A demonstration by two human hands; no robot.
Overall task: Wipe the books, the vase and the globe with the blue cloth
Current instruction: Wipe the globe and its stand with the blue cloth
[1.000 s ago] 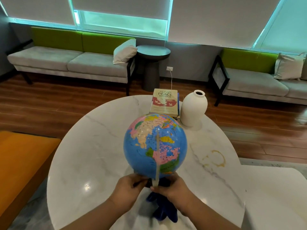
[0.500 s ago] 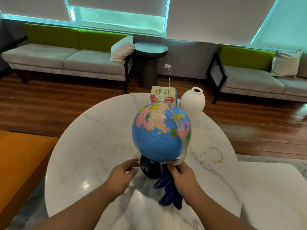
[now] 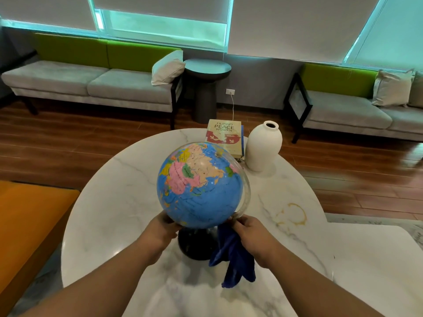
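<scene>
The round blue globe (image 3: 201, 186) stands on its black foot in the middle of the white marble surface (image 3: 114, 202). The left hand (image 3: 161, 232) cups its low side, fingers curled under it. The right hand (image 3: 249, 232) grips the dark blue cloth (image 3: 233, 259), which hangs beside the foot. The stacked books (image 3: 225, 136) and the white vase (image 3: 263, 147) sit behind.

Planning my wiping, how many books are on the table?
2: a cream book on top beside the vase, and a blue book beneath it, only its edge showing; more may be hidden.
</scene>
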